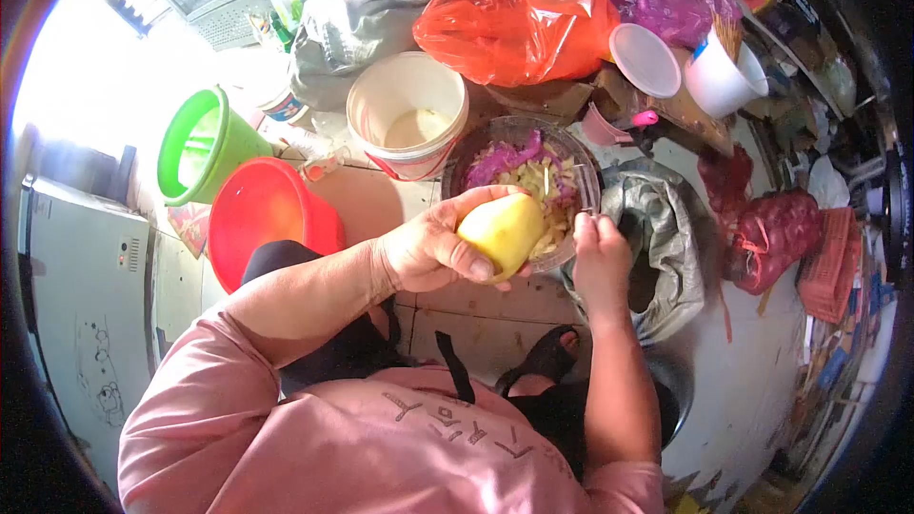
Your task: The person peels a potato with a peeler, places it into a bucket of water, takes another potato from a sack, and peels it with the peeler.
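A pale yellow, peeled-looking oval piece of produce [502,236] rests in my left hand [443,243], whose fingers and thumb wrap round its sides. To its right, my right hand [602,252] is closed on a small tool [586,192] with a thin metal part pointing up; its handle is mostly hidden by the fingers. Just beyond both hands stands a round dark-rimmed bowl [466,143] holding pale chopped pieces [552,183] and purple material [505,160]. My left hand and the yellow piece overlap the bowl's near left edge.
A white bucket [407,114], a red tub [271,219] and a green bucket [205,148] stand to the left. An open grey sack [671,257] lies right of my right hand. Behind are a red plastic bag [519,19] and a white container [724,81]; a red net bag [771,240] sits farther right.
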Action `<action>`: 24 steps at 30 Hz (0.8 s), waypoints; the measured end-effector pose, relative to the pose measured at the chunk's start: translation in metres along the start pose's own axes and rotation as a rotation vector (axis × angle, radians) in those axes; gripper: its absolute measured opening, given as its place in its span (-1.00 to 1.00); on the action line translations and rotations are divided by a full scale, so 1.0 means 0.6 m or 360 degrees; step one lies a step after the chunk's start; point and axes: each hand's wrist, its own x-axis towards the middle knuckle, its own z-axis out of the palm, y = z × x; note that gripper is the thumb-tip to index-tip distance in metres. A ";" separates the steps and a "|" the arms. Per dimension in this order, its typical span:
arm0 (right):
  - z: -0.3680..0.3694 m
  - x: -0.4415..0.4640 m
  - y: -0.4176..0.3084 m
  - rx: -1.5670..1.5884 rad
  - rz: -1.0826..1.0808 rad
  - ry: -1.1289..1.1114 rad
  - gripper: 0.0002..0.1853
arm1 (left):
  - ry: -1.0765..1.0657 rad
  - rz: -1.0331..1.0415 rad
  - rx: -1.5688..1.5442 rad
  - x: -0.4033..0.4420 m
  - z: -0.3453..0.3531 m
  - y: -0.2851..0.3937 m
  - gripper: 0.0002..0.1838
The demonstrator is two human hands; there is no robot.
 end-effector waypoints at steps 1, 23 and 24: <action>0.001 0.000 0.002 -0.0005 -0.0013 -0.0011 -0.65 | 0.0006 0.0016 -0.0004 0.000 -0.004 0.001 0.05; -0.025 -0.024 -0.026 0.0065 -0.0410 0.0181 -0.73 | 0.0439 0.0072 0.0506 0.000 0.008 0.012 0.06; -0.018 -0.033 -0.031 0.0080 -0.0399 0.0099 -0.72 | 0.0367 0.0113 0.0285 0.001 0.007 0.011 0.05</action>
